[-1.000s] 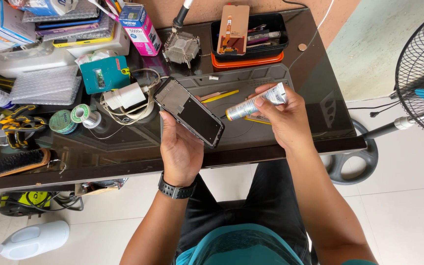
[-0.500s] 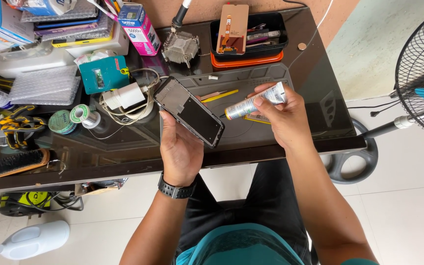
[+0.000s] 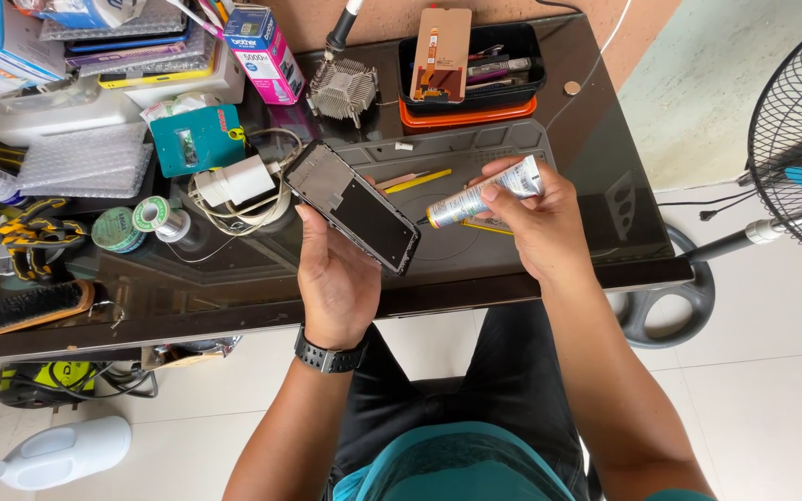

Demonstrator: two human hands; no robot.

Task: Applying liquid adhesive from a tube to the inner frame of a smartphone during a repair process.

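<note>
My left hand (image 3: 334, 278) grips a dark phone frame (image 3: 353, 203) from below, holding it tilted over the grey work mat (image 3: 475, 153). A black watch sits on that wrist. My right hand (image 3: 536, 223) holds a small silver glue tube (image 3: 477, 195), its nozzle pointing left toward the frame's lower right edge. The nozzle tip is close to the frame; I cannot tell whether they touch. A yellow stick and a pink stick (image 3: 417, 179) lie on the mat between the two hands.
A black tray on an orange one (image 3: 468, 67) holds a phone screen and tools at the back. A metal heat sink (image 3: 341, 90), white charger with cable (image 3: 239, 181), solder spools (image 3: 136, 223), a brush (image 3: 34, 304), boxes and a fan (image 3: 795, 139) surround the dark glass table.
</note>
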